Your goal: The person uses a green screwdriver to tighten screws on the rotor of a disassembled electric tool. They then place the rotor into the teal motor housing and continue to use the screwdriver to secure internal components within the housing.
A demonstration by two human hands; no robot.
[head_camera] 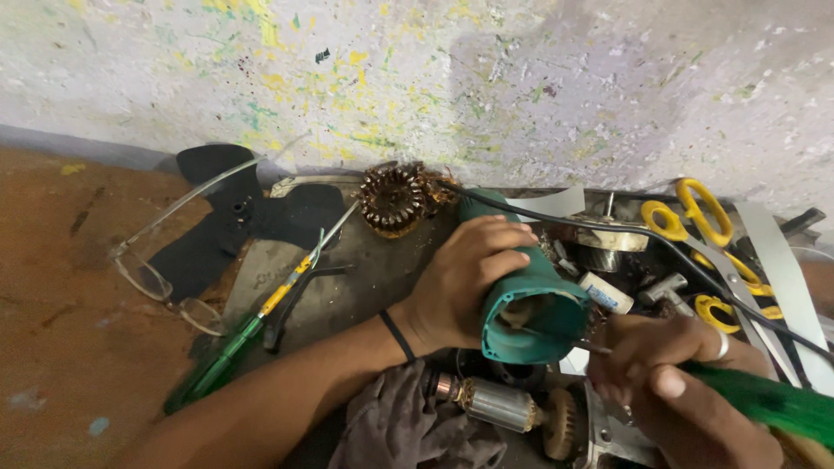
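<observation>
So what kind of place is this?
Probably a small repair workshop. A motor rotor and copper coil lie loose, the left hand holds a teal tool casing, and the wall is paint-splattered.

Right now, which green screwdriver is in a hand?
The one at the lower right: the right hand grips its green handle, tip poking into the teal housing. The other screwdriver lies untouched on the left, beside the glasses.

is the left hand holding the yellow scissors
No, the left hand grips the teal tool housing, while the yellow scissors lie untouched at the right by the wall.
</observation>
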